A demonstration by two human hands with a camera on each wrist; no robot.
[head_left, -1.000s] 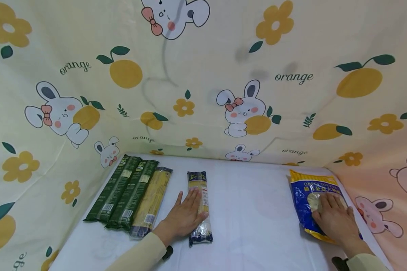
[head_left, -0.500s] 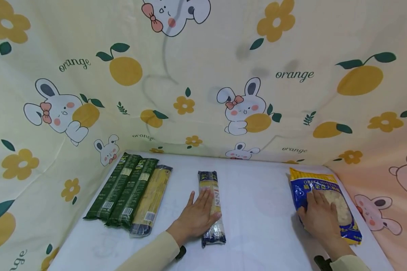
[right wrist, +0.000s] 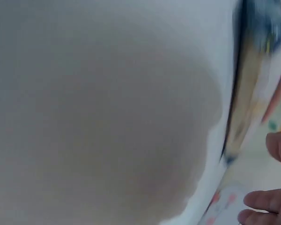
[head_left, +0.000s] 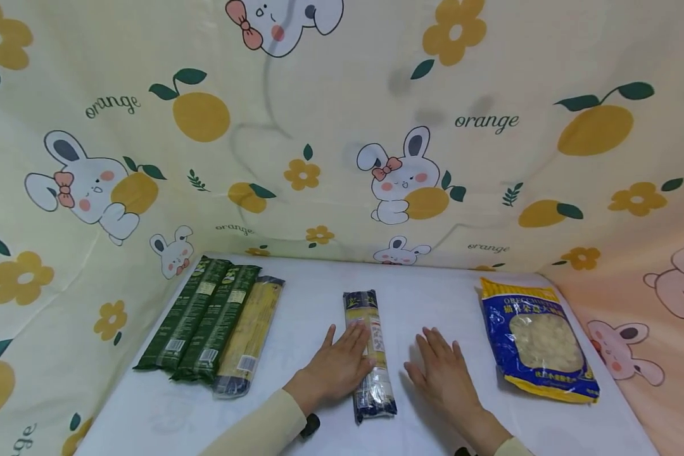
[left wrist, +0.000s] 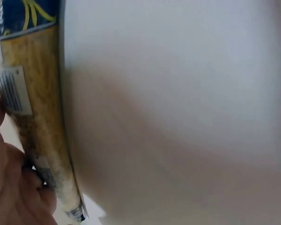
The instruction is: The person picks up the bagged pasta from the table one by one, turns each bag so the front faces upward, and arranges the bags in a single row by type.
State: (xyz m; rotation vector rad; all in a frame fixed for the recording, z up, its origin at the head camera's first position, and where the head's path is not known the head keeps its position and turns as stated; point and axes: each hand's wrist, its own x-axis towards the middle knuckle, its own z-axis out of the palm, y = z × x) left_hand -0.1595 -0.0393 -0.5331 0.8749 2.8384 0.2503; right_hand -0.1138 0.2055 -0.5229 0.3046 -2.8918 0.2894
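The left hand (head_left: 335, 369) lay with fingers extended across the spaghetti packet (head_left: 379, 356) on the white table (head_left: 433, 294), not visibly gripping it. The right hand (head_left: 446, 381), fingers nearly straight, held nothing just right of it; contact with the table was unclear. The step looked like positioning the packet; the next move seemingly called for steadying its right side.

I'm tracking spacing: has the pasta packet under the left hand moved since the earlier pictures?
Yes: in the head view, the pasta packet under the left hand has shifted right, farther from the green packets, which stayed put.
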